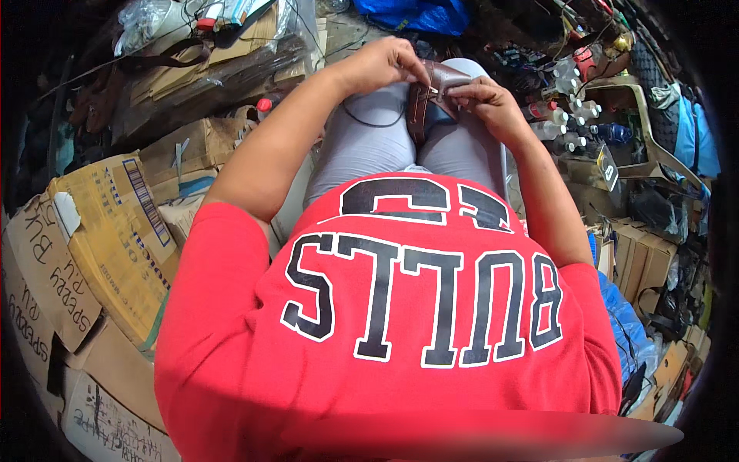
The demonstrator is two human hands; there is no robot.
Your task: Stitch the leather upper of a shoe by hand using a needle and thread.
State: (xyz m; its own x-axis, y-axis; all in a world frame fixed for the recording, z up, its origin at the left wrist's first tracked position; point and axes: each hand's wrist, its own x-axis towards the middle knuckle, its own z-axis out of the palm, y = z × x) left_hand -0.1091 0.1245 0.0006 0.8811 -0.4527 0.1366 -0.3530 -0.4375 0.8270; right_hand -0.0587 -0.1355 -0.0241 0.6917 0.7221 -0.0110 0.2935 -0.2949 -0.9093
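A brown leather piece (419, 108), with the look of a shoe upper, rests between my knees over my grey trousers. Above its top edge my left hand (385, 65) is closed, thumb and forefinger pinched against the leather. My right hand (485, 102) is closed as well, fingertips pinched at the leather's right side. A small pale bit shows between the two sets of fingertips; its kind cannot be made out. Across my left thigh hangs a loop of thin dark cord (373, 125), its upper end running toward the leather.
Cardboard boxes (115, 239) are stacked at my left, with plastic-wrapped brown sheets (208, 88) farther off. Several small bottles (548, 129) crowd together at the right, beside a pale chair-like frame (643, 127). Blue plastic (419, 14) lies at the far side.
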